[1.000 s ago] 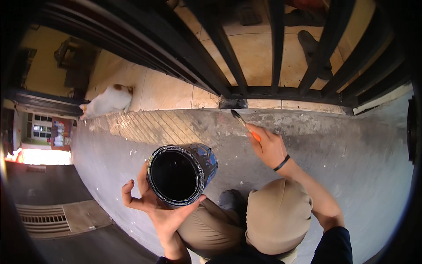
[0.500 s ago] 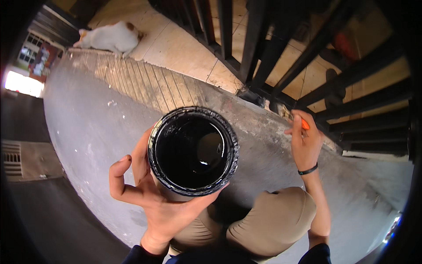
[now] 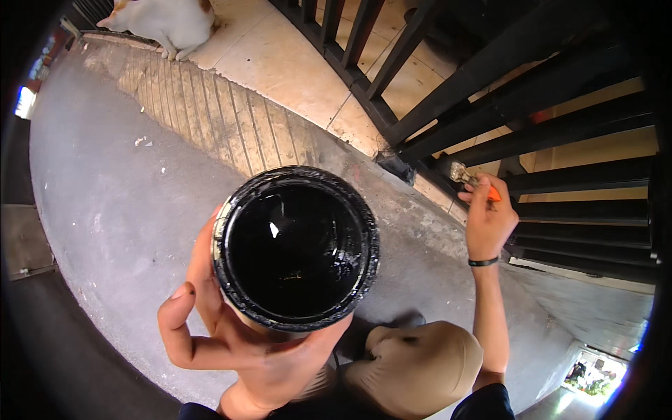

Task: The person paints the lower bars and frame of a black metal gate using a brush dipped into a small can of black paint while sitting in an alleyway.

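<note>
My left hand (image 3: 241, 350) is wrapped round an open can of black paint (image 3: 372, 238), held up in front of my knees with its mouth toward me. Glossy dark paint shows inside, and the rim is smeared black. One finger of that hand, with a dark spot at its tip, curls away from the can's side. On the right, my right hand (image 3: 491, 225) grips a small paintbrush (image 3: 459, 172) with an orange handle. Its bristle end points up and left, close to the lower rail of the black railing (image 3: 581, 180). Whether the bristles touch the rail I cannot tell.
A white and orange cat (image 3: 168, 24) sits on the tiled floor (image 3: 280, 63) at the far left. A grooved ramp strip (image 3: 210, 115) runs beside the tiles, above the grey concrete floor (image 3: 105, 196). My bent knee (image 3: 420, 357) is below the can.
The view has shifted, with the can now larger and nearer. My right hand has turned, bringing the brush's bristle end into sight by the railing. The cat's head is raised.
</note>
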